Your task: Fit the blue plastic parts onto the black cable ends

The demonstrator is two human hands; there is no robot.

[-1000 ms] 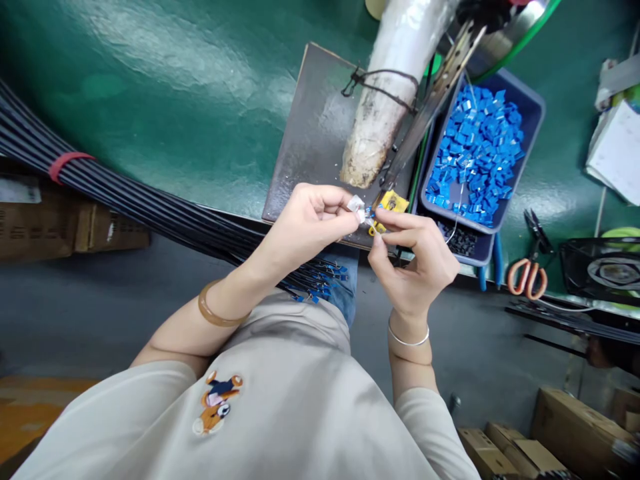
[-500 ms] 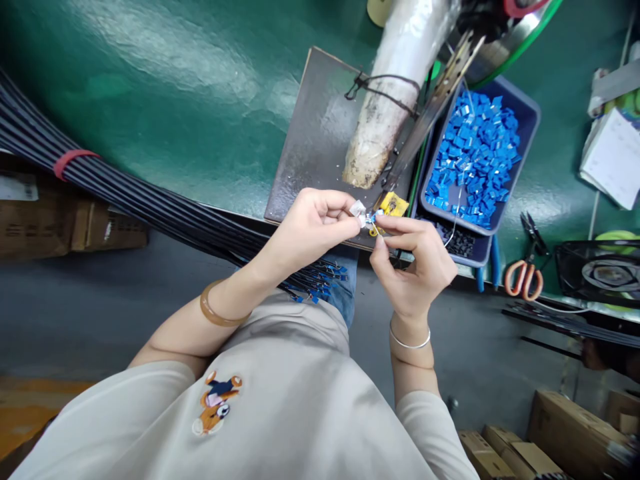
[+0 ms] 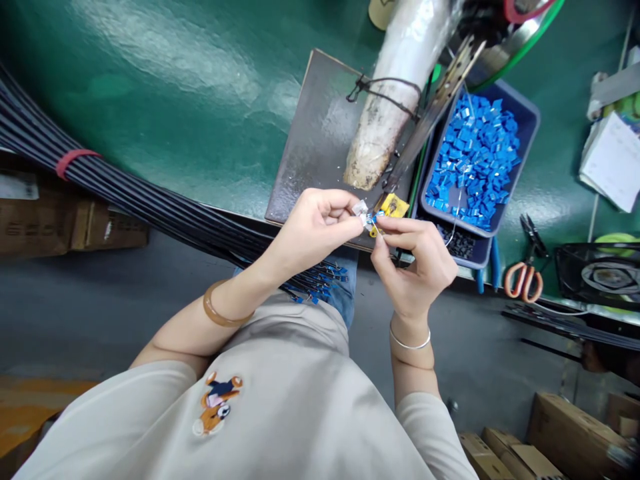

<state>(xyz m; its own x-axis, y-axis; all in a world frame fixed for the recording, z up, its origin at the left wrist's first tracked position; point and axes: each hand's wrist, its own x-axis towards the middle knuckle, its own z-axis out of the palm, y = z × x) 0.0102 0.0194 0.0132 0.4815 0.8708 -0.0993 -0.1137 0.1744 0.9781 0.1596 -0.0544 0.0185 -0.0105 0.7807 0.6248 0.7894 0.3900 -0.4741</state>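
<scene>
Near the table's front edge, my left hand (image 3: 327, 223) is closed in a pinch, thumb against fingers. White translucent wrapping (image 3: 359, 208) shows at its fingertips. Just beyond them sits a tiny blue connector (image 3: 371, 219), partly covered by the fingers. From the other side my right hand (image 3: 415, 263) pinches a thin pale wire (image 3: 376, 228) between thumb and fingers, its end at the connector. Behind the fingertips lies a yellow piece (image 3: 395, 205), with the tip of a slim perforated metal tool (image 3: 425, 127) close above it. The exact contact is too small to make out.
A plastic-wrapped tube (image 3: 383, 113) hangs over a dark board (image 3: 320, 127). Right of it are a bin rim (image 3: 534, 127) around blue connectors, and orange-handled scissors (image 3: 523, 280). Black cables (image 3: 150, 193) run along the left edge, their blue ends by my lap.
Both hands stay almost in place. The left fingertips have shifted slightly to the right, closer to the right hand's fingers.
</scene>
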